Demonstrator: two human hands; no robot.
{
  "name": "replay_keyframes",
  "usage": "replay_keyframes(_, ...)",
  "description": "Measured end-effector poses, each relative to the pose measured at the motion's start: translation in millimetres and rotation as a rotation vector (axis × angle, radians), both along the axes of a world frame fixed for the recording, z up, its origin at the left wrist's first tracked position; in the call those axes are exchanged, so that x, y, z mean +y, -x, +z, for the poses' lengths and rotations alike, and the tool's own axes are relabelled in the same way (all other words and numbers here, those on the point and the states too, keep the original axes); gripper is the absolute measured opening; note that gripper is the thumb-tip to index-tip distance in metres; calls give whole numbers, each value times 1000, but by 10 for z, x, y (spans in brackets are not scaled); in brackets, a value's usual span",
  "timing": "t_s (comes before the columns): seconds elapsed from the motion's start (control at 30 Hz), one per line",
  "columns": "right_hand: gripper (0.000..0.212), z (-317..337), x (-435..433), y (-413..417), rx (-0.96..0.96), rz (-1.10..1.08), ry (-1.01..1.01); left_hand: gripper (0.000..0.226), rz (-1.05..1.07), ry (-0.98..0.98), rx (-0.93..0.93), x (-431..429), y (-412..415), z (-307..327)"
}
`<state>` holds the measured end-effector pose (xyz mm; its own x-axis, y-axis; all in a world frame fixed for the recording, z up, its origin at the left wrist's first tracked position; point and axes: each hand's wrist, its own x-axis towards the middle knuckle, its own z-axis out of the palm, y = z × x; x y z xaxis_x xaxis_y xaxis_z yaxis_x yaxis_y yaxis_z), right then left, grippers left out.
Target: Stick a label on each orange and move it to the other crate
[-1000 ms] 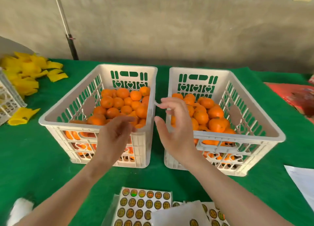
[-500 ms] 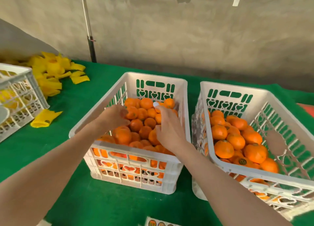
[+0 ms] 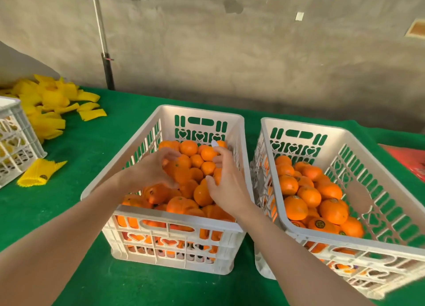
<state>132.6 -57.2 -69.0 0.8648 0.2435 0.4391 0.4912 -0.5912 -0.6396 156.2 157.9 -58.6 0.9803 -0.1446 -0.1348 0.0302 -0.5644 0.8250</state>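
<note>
Two white plastic crates stand side by side on the green cloth. The left crate (image 3: pixel 174 216) is full of plain oranges. The right crate (image 3: pixel 345 242) holds oranges (image 3: pixel 319 224) with round labels on them. Both hands are inside the left crate. My left hand (image 3: pixel 150 171) curls its fingers and thumb round one orange (image 3: pixel 179 171) on top of the pile. My right hand (image 3: pixel 227 184) hovers beside it with its fingers fairly straight, and a small pale label (image 3: pixel 215 143) sticks to the tip of its raised forefinger. Its thumb touches a neighbouring orange.
A heap of yellow foam sleeves (image 3: pixel 46 105) lies at the back left, with one sleeve (image 3: pixel 38 172) apart. A third white crate (image 3: pixel 16 142) stands at the left edge. A pole (image 3: pixel 107 62) rises behind the table, and a red item (image 3: pixel 411 161) lies at the far right.
Both hands have moved from the gap between the crates into the left crate. My left hand has curled round an orange. The view has risen, and the label sheets have left the frame.
</note>
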Motion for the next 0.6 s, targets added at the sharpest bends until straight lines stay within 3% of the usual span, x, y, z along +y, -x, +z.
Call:
replay_keyframes(0.1, 84, 73, -23, 90, 74, 85, -114, 78, -57, 421, -86, -166, 217, 141)
replay_keyframes(0.2, 94, 145, -57, 240, 95, 143, -215, 81, -131, 658, -112, -362, 411, 228)
replay_keyframes(0.4, 90, 252, -265, 574, 31, 75, -390, 57, -175, 875, 26, -680, 692, 360)
replay_keyframes(0.53, 85, 360, -494, 790, 26, -25, -488, 65, -195, 973, 105, -1041, 871, 358)
replay_keyframes(0.6, 71, 441, -663, 879, 71, -13, -562, 65, -123, 1053, 158, -1224, 946, 396)
